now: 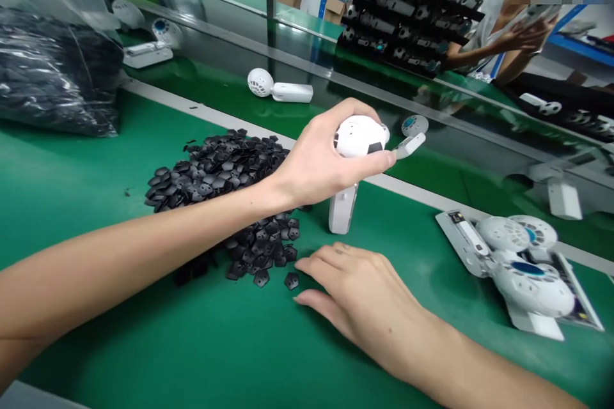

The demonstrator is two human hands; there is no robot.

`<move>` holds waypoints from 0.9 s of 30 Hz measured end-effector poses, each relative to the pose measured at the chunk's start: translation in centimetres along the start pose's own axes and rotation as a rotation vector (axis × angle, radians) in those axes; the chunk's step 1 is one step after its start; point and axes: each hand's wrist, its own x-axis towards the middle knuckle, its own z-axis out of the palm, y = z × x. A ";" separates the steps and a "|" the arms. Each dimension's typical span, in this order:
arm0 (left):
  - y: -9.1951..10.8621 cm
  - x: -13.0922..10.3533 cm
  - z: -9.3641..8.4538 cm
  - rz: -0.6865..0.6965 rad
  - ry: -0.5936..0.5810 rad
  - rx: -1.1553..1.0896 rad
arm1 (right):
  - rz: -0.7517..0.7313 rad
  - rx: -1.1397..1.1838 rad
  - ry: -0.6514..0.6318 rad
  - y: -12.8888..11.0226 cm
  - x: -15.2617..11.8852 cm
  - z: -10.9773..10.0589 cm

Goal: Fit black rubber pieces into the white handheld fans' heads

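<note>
My left hand (330, 153) is wrapped round the round head of a white device (361, 135), whose head has a black patch near its lower edge. The device's white handle (341, 212) points down toward the green table. Below it, my right hand (359, 287) reaches in low over the table, thumb and fingers apart, with nothing seen between them. Its fingertips are beside a loose black pentagon piece (291, 280) at the edge of a pile of black pentagon pieces (215, 169).
Several white devices (532, 281) lie on the right. A plastic bag of black pieces (52, 70) sits at the back left. Behind a pale strip, more white devices (292, 92) lie on a dark green surface. Across it, a person's hands (522, 35) hold something.
</note>
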 end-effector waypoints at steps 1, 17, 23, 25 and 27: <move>0.0 -0.1 0.0 0.014 -0.004 0.003 | 0.016 0.000 -0.025 0.2 0.4 0.2; 0.6 -0.2 -0.6 -0.066 -0.082 -0.052 | 0.127 0.563 -0.017 1.5 -1.2 -0.6; 1.0 -0.3 -0.5 -0.088 -0.042 -0.100 | 0.524 1.425 0.127 3.5 -0.8 -4.0; 1.1 -0.3 -0.6 -0.102 -0.032 -0.074 | 0.525 1.526 0.124 3.8 -0.6 -4.9; 1.1 -0.1 -0.8 -0.126 -0.017 -0.056 | 0.547 1.582 0.113 4.0 -0.4 -5.3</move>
